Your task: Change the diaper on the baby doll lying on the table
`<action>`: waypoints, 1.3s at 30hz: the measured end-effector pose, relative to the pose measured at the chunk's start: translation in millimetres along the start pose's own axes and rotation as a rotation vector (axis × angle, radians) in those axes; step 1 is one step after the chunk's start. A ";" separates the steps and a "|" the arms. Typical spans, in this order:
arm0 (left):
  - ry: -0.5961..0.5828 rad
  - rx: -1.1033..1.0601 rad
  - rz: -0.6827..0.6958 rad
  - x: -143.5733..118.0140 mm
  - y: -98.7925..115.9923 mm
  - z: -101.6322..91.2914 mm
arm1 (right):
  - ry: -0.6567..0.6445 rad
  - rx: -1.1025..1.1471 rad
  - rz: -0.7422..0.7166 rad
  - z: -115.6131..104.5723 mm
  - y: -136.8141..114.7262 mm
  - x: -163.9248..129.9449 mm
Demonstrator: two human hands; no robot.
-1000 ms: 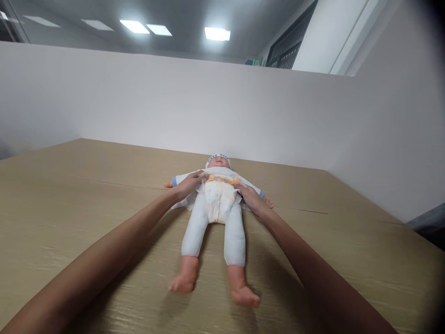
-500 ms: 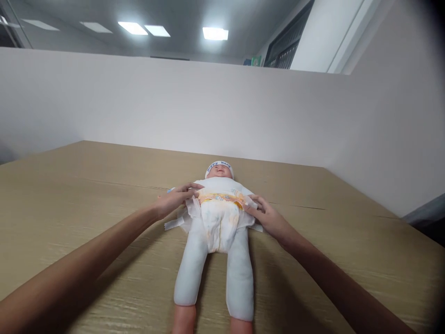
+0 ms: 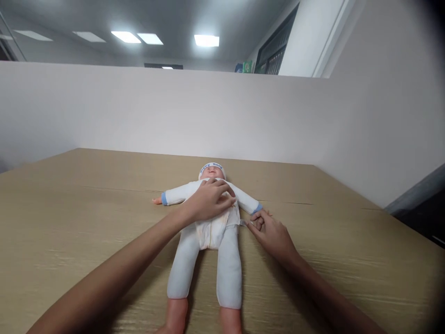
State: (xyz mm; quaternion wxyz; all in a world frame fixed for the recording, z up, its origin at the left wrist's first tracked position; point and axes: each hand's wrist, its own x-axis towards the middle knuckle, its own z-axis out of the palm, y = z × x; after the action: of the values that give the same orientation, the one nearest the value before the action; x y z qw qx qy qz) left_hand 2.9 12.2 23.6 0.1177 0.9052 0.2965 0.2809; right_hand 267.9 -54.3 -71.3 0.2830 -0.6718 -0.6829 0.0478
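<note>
A baby doll (image 3: 230,269) in a white suit with blue cuffs lies on its back, legs toward me. Its headband (image 3: 212,165) is white with blue lettering. A white diaper (image 3: 210,235) wraps its hips. Across the doll's belly, over the top of the diaper, rests my left hand (image 3: 211,199), fingers bent but apart, hiding the printed waistband. At the doll's hip on the right, beside its cuff, my right hand (image 3: 273,232) pinches the diaper's side tab (image 3: 243,223) between thumb and fingers.
The doll lies on a wide wooden table (image 3: 114,218) with a seam across it. A pale partition wall (image 3: 174,111) stands behind the table and continues along the right side. A dark object (image 3: 420,213) is beyond the table's right edge.
My left hand has moved right from the doll's side onto its belly. My right hand has gone down to the side tab. The diaper's loose left flap no longer shows, and the view has shifted slightly.
</note>
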 end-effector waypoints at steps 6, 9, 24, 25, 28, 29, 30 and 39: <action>-0.019 0.076 -0.034 -4.1 -1.8 23.5 | -0.063 0.072 0.161 2.2 0.2 1.1; -0.019 0.097 -0.030 -5.3 -3.8 26.0 | -0.142 0.208 0.168 -3.6 -2.6 2.6; -0.080 -0.077 -0.101 -5.0 -5.8 14.4 | -0.181 0.562 0.000 7.6 -80.9 62.9; -0.102 -0.155 -0.104 -6.1 -9.1 10.0 | -0.154 0.587 -0.003 8.8 -84.9 58.3; -0.103 -0.417 -0.087 -16.6 -23.6 -2.1 | -0.028 0.604 -0.129 6.6 -88.9 31.1; -0.052 -0.475 -0.091 -23.4 -30.3 -4.2 | 0.014 0.572 -0.206 5.7 -87.9 20.5; 0.015 -0.506 -0.105 -31.9 -37.9 -5.2 | 0.046 0.528 -0.286 5.4 -86.1 10.9; 0.152 -0.044 -0.252 -139.4 -93.8 -12.6 | 0.118 0.350 -0.448 -0.5 -89.4 2.3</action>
State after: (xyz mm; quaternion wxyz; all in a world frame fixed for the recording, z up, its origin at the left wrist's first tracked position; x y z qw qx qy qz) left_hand -141.4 3.5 -62.9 0.1492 0.8341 0.4096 0.3381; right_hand 188.6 -60.7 -30.3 0.4374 -0.4467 -0.7780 0.0621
